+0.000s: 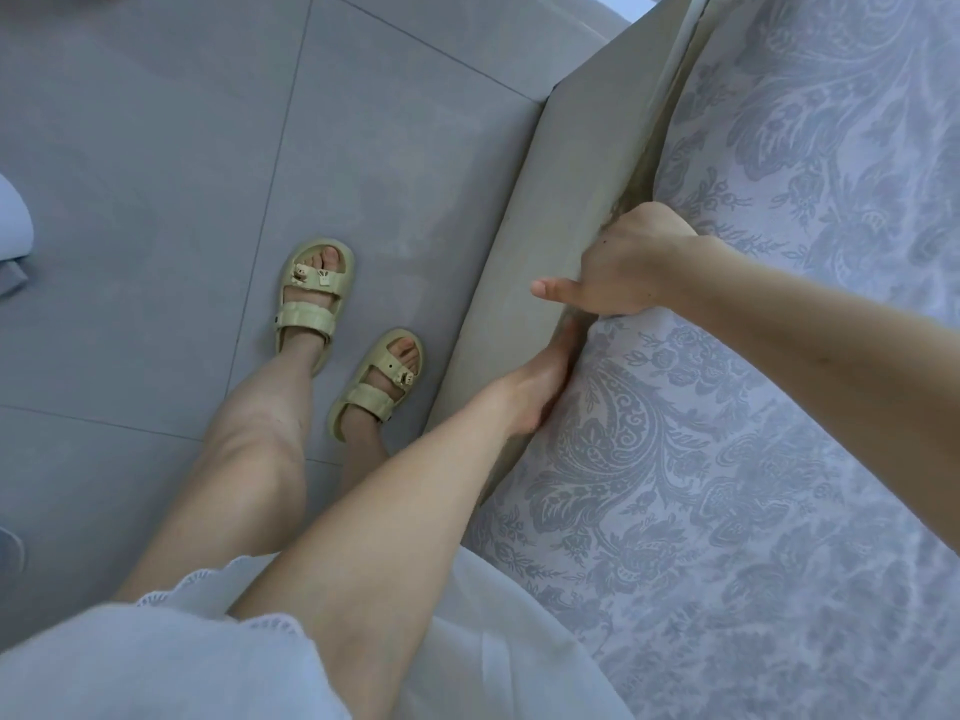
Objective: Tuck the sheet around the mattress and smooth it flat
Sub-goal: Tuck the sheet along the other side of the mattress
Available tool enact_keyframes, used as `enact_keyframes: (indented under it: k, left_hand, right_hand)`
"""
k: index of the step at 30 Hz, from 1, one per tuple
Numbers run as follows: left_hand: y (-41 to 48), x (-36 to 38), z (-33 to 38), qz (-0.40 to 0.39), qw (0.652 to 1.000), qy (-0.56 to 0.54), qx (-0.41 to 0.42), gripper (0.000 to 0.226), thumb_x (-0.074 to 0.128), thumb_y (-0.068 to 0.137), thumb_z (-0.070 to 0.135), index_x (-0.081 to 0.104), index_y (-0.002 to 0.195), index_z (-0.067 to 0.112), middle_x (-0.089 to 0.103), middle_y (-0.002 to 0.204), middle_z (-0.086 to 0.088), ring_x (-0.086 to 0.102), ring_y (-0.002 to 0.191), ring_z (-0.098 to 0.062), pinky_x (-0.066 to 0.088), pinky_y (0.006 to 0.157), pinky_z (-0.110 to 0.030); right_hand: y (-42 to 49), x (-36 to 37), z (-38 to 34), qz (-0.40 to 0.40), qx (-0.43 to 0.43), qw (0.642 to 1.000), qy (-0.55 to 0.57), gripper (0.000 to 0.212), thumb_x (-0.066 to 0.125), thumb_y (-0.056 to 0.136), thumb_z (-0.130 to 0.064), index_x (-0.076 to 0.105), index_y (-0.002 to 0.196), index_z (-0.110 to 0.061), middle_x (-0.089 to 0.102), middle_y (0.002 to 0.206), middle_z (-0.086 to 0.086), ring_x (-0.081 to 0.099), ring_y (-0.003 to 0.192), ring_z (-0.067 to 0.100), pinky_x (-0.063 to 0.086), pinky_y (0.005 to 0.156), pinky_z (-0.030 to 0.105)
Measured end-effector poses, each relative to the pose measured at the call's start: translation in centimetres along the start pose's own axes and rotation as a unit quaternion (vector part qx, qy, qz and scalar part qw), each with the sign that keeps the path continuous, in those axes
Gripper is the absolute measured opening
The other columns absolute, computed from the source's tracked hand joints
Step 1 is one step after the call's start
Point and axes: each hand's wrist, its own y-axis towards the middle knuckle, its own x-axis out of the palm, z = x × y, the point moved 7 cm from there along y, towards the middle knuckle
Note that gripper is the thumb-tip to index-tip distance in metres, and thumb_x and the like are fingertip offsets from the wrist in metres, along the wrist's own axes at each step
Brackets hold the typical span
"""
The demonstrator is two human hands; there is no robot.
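Observation:
A pale sheet [753, 459] with a grey-blue paisley print covers the mattress on the right. A beige bed frame rail [524, 283] runs beside it. My right hand [628, 267] grips the sheet-covered mattress edge, fingers curled under it and thumb stretched out over the rail. Just below it, my left hand [540, 392] is pushed down into the gap between mattress and rail. Its fingers are hidden in that gap, against the sheet.
Grey floor tiles [182, 148] lie to the left of the bed. My feet in pale yellow sandals [317, 298] stand close to the rail. A white object [13, 220] shows at the left edge. The frame's corner [550, 90] is at the top.

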Motion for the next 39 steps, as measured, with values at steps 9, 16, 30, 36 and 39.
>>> enact_keyframes:
  k: [9,16,30,36,39]
  left_hand:
    - [-4.7,-7.4,-3.0,0.112,0.993,0.022,0.000,0.075,0.012,0.095,0.060,0.060,0.119,0.007,0.063,0.123,-0.012,0.061,0.108,-0.021,0.046,0.097,-0.032]
    - [-4.9,-4.3,-4.1,0.058,0.993,0.095,-0.049,0.069,0.016,0.097,0.057,0.040,0.140,0.009,0.054,0.130,-0.002,0.052,0.113,-0.016,0.040,0.099,-0.028]
    - [-9.9,-11.4,-13.0,0.197,0.970,0.143,-0.015,0.060,0.016,0.102,0.044,0.065,0.106,0.010,0.062,0.106,-0.008,0.055,0.098,-0.019,0.039,0.095,-0.035]
    - [-12.2,-12.8,-22.0,0.201,0.969,0.129,-0.061,0.060,0.019,0.100,0.048,0.063,0.113,0.010,0.063,0.109,-0.007,0.056,0.101,-0.019,0.040,0.098,-0.038]
    - [-12.7,-12.9,-25.2,0.189,0.975,0.096,-0.074,0.060,0.019,0.100,0.049,0.060,0.118,0.009,0.063,0.118,-0.009,0.057,0.105,-0.020,0.040,0.101,-0.039]
  right_hand:
    - [0.8,-1.3,0.1,0.139,0.027,0.989,0.032,0.071,0.012,0.096,-0.057,0.046,0.052,-0.013,0.043,0.053,0.003,0.042,0.055,0.022,0.032,0.062,0.030]
    - [-1.7,0.3,-0.7,0.238,-0.018,0.971,-0.002,0.076,-0.003,0.085,-0.054,0.059,0.062,-0.015,0.062,0.060,0.011,0.052,0.064,0.025,0.036,0.086,0.040]
    - [-6.6,5.8,-12.6,0.315,-0.075,0.935,0.144,0.064,0.016,0.094,-0.046,0.061,0.063,-0.013,0.062,0.055,0.004,0.057,0.059,0.027,0.038,0.082,0.037]
    - [-7.2,8.7,-22.4,0.188,-0.119,0.955,0.194,0.072,-0.002,0.091,-0.051,0.063,0.083,-0.019,0.070,0.082,-0.002,0.061,0.084,0.021,0.034,0.093,0.033]
    - [-6.9,10.0,-25.9,0.127,-0.137,0.964,0.186,0.055,0.015,0.101,-0.044,0.064,0.095,-0.020,0.070,0.097,0.000,0.060,0.098,0.020,0.032,0.100,0.033]
